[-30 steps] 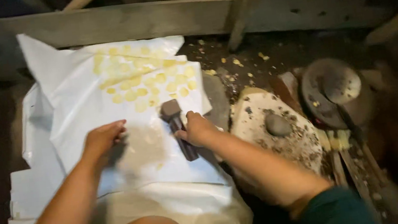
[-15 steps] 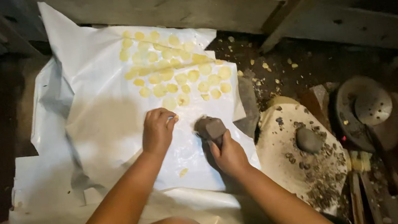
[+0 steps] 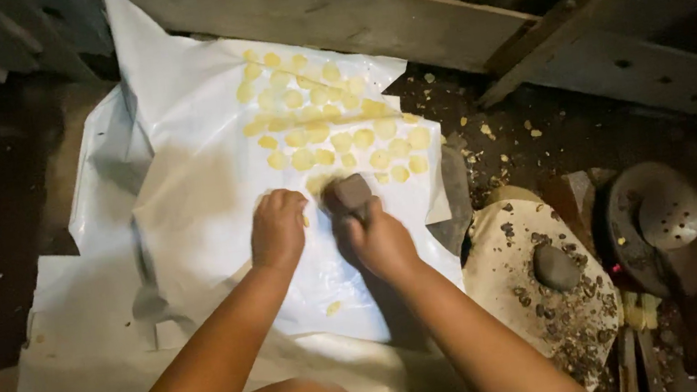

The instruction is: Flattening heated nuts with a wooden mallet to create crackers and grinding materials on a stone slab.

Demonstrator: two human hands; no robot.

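- Hammer: dark blocky head resting on the white plastic sheet, at the near edge of the yellow pieces; its long axis runs from the head back toward the person, the handle hidden inside the grip.
- Right hand: fingers clamped around the hammer's handle, just behind the head.
- Left hand: palm down on the sheet, just beside the hammer head, fingers curled together over a small yellow piece; whether they pinch it cannot be told.
- Yellow flattened pieces: many small round discs laid in rows on the far half of the sheet; one stray piece lies nearer the person.
- Round stone slab: to the right of the sheet, carrying a dark oval stone and dark crumbs.
- Round metal dish: further right, with a few specks inside.
- Wooden beam: runs across behind the sheet.
- Change over the last second: both hands and the hammer now sit further up the sheet, closer to the rows.
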